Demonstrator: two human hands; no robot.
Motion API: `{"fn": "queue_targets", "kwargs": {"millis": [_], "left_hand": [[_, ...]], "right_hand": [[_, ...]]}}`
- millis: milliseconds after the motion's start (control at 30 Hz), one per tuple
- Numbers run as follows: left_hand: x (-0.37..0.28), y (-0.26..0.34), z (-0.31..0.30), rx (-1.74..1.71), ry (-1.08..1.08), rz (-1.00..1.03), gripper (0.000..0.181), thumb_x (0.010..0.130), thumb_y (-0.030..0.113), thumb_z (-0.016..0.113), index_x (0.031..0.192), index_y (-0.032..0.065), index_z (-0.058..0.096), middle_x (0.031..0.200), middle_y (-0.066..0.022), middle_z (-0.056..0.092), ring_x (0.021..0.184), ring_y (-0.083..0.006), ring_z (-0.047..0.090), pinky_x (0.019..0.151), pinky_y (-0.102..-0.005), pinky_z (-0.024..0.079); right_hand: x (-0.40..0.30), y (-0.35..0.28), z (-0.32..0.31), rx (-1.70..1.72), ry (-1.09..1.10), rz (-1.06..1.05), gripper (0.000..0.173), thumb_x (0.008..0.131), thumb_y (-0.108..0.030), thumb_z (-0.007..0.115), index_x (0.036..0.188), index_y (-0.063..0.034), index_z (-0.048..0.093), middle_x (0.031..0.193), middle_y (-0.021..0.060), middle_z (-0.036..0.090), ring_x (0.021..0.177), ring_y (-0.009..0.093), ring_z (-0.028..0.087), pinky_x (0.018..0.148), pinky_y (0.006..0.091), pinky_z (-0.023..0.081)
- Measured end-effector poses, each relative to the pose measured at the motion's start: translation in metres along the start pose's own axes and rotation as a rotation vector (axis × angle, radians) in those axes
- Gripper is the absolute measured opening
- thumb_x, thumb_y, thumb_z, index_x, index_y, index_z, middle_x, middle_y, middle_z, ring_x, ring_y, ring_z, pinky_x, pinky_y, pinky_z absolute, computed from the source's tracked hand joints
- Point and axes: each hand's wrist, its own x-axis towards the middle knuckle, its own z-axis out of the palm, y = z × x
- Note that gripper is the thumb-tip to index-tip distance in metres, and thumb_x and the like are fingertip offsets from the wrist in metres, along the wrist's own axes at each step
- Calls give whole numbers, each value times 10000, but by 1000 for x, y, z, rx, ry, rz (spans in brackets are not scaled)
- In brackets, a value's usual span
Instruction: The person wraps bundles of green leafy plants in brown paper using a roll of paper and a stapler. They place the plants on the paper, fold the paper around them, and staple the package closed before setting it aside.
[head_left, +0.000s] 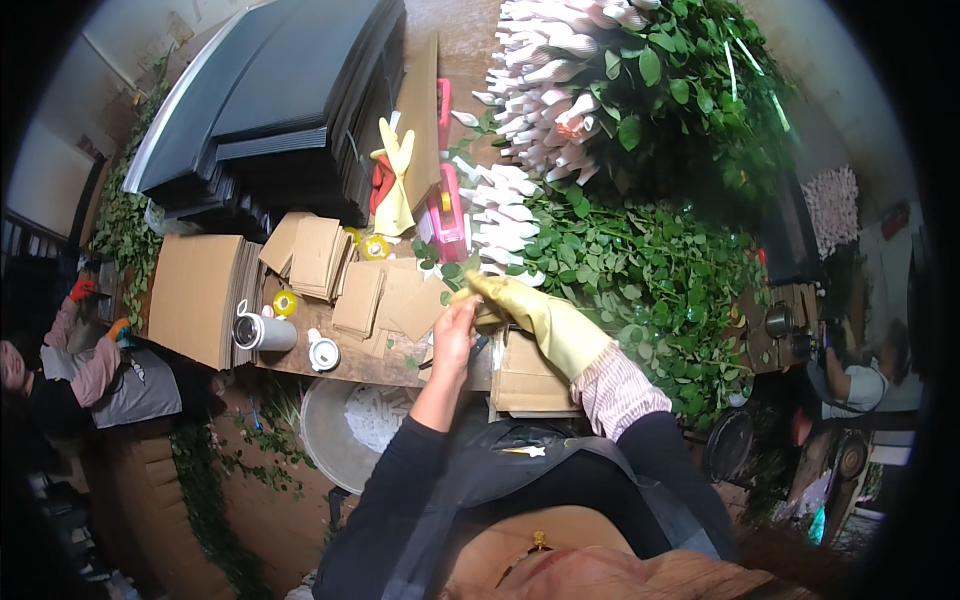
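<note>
My left hand (455, 330) is bare, with its fingers curled against yellow rubber at the fingers of the other hand's glove. My right hand (510, 296) wears a long yellow rubber glove (562, 330) with a striped fabric cuff (619, 390). The two hands meet over the near table edge, and the right fingertips are partly hidden. Just beyond them lie flat cardboard pieces (409, 304) and wrapped white flower heads (506, 225) on leafy stems (622, 255). Below the gloved wrist is a stack of cardboard (532, 371).
Another yellow glove (397, 187) stands by a pink tape dispenser (450, 214). Black corrugated sheets (277, 67) and a cardboard stack (195, 300) fill the left. A tumbler (266, 332) and a white cup (324, 354) stand near the edge, above a basin (322, 427). People work at both sides.
</note>
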Motion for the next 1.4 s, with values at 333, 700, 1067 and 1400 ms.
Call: {"fn": "queue_targets", "kwargs": {"millis": [333,700,1067,1400], "left_hand": [[152,21,-50,223,-139,-206,405,940,453,774,992,62,688,802,-15,694,516,-52,469,449,-209,359],[120,61,20,557,-420,98,299,999,268,704,1170,34,777,1059,-25,772,840,-67,623,795,-238,478],[-7,-50,229,1778,-675,1123,203,898,276,695,1033,218,835,1666,-207,329,1561,-433,222,1237,-715,60],[1,-32,209,1113,-536,1008,576,968,10,584,1522,23,431,1543,-265,424,1499,-443,325,1250,-529,249]], "right_hand": [[-27,-19,33,-1273,99,145,453,965,-464,574,1159,-97,756,1149,195,739,1100,358,699,983,471,526],[-104,13,19,-857,225,-763,292,1011,-318,550,1060,-94,730,987,158,719,994,395,679,907,479,535],[-277,184,-52,699,150,-546,529,1051,-429,599,1271,51,622,1211,240,725,1012,290,756,925,410,604],[-208,320,-77,820,189,-138,430,1047,-294,592,1288,63,579,1286,240,690,1136,324,704,935,410,609]]}}
